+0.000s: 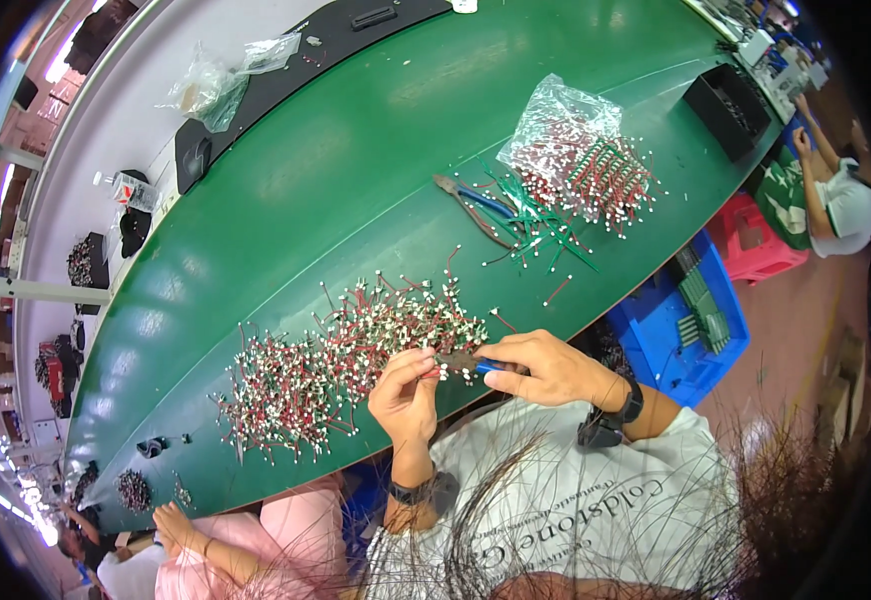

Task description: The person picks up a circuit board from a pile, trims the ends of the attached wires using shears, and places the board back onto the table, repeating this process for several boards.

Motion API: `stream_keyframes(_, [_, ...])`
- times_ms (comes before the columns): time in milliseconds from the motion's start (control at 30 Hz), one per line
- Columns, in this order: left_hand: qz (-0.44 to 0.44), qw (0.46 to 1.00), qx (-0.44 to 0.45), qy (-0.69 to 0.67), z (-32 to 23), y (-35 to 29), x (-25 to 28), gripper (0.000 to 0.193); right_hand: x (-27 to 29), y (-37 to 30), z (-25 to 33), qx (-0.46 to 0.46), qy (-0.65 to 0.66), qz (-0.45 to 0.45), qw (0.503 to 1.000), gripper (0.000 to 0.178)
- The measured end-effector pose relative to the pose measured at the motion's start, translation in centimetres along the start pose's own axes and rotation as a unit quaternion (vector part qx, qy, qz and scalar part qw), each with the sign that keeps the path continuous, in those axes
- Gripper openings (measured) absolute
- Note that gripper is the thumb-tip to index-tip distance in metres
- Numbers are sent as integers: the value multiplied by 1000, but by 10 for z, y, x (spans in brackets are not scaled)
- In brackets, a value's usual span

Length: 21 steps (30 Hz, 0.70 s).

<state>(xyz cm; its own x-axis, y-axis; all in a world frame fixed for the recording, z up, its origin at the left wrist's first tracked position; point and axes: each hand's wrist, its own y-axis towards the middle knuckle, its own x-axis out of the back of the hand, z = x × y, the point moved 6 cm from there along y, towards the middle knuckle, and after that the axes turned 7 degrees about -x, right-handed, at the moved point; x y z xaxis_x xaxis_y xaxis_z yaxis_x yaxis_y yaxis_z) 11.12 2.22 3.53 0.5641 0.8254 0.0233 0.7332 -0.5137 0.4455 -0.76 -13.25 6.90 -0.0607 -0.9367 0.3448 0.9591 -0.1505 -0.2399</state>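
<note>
My right hand (pixel 551 370) is wrapped round blue-handled pliers (pixel 490 367), whose dark jaws point left toward my other hand. Thumb and fingertips of my left hand (pixel 406 395) are pinched together by the jaw tips, on what seems to be a small wired piece with a white end; the fingers hide most of it. Both hands are at the table's near edge. Just beyond them spreads a large heap of short red and dark wires with white connectors (pixel 356 360).
On the green table (pixel 286 220) lie a second pair of pliers (pixel 476 207), green strips (pixel 541 225) and a clear bag of wired parts (pixel 566 140). A black bin (pixel 726 112) stands far right. Below the edge is a blue crate (pixel 726 330). A co-worker's hand (pixel 176 525) rests lower left.
</note>
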Motion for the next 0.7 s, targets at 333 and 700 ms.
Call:
stream_keyframes(333, [-61,969,96,-220,13,-6,-3,13,-17,2,-31,-78,224,67,969,32])
stream_keyframes(700, [-86,986,111,-87,5,-4,1,17,12,-8,-2,36,-75,-158,984,41])
